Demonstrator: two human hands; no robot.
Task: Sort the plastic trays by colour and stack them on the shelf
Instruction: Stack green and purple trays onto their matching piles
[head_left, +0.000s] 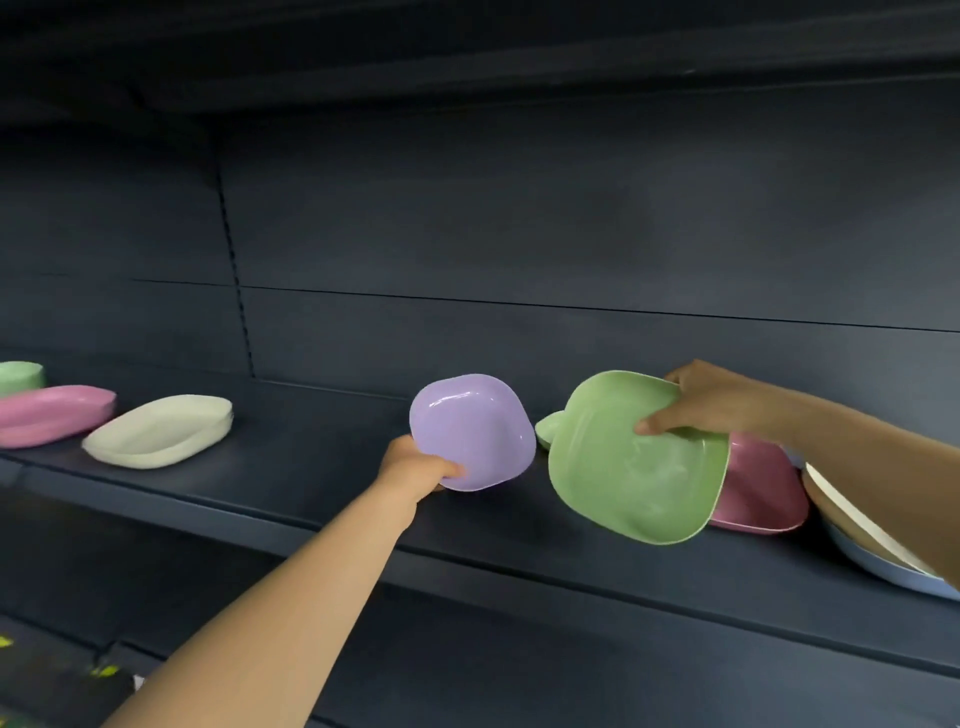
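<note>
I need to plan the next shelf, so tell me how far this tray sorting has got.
Done: at the shelf's left end sit a green stack, a pink stack and a cream stack, each by colour. In hand: the left hand holds a purple tray, the right hand a green tray. Left: the mixed pile on the right, with a pink tray, a cream tray and a blue tray.

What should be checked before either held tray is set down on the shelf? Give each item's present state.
1. Left hand grips the purple tray: ok.
2. Right hand grips the green tray: ok.
3. Green stack to match, at far left: ok, though far from the right hand.
4. Purple stack to match: cannot tell, none in view.
5. Bare shelf between the cream stack and the hands: ok.
6. Pink tray beneath the green one lies steady: cannot tell.
</note>
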